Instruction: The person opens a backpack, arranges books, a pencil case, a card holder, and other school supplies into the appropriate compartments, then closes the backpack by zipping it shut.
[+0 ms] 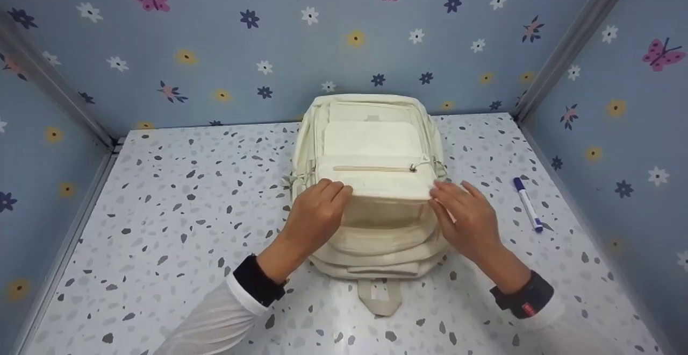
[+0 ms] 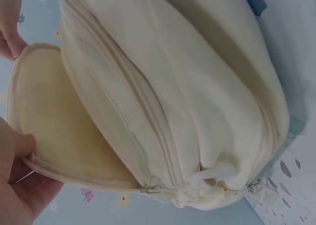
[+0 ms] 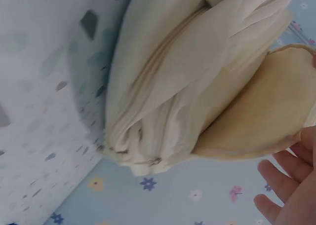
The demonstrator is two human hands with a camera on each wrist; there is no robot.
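A cream backpack [image 1: 371, 139] lies on the speckled table with its top loop toward me. Its unzipped front panel [image 2: 59, 116] is folded away from the body, so the pale lining shows. My left hand [image 1: 317, 212] pinches the left part of the panel's edge between thumb and fingers. At the right part of the same edge, my right hand [image 1: 468, 219] pinches it with thumb and forefinger, the other fingers spread [image 3: 276, 180]. Between the hands the compartment gapes; its bottom is hidden in the wrist views. A short zipped pocket [image 1: 373, 169] crosses the panel's outer face.
A white marker with blue ends [image 1: 528, 204] lies on the table to the right of the backpack. Blue flowered panels [image 1: 301, 43] enclose the table [image 1: 183, 226] at the back and on both sides. The backpack's carry loop [image 1: 380, 304] lies toward the front.
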